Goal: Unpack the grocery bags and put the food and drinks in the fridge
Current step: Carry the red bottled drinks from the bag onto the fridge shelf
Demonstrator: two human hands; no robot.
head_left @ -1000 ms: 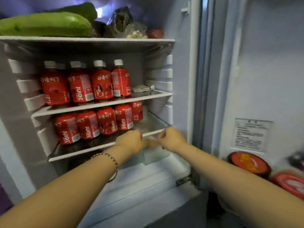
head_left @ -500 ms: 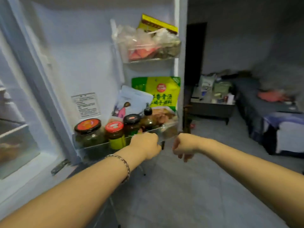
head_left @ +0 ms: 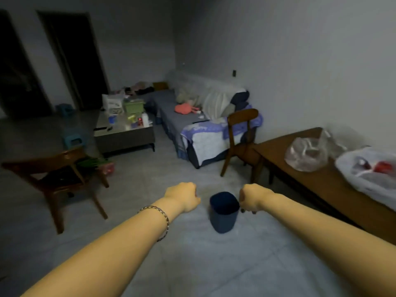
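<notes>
Two plastic grocery bags lie on the brown wooden table point(head_left: 334, 189) at the right: a clear bag point(head_left: 306, 155) with reddish contents, and a white bag point(head_left: 368, 170) with red items showing through. My left hand point(head_left: 182, 196) and my right hand point(head_left: 255, 197) are stretched out in front of me over the floor, both curled into fists and holding nothing. The bags are well to the right of my right hand. The fridge is out of view.
A dark blue bin point(head_left: 224, 211) stands on the floor between my hands. One wooden chair point(head_left: 57, 176) is at the left, another point(head_left: 240, 140) by the table's far end. A sofa point(head_left: 192, 121) and a cluttered coffee table point(head_left: 124, 129) sit further back.
My view has swung right, from the fridge shelves past the open fridge door to the room. Both hands left the fridge drawer and stay curled in front of me.
</notes>
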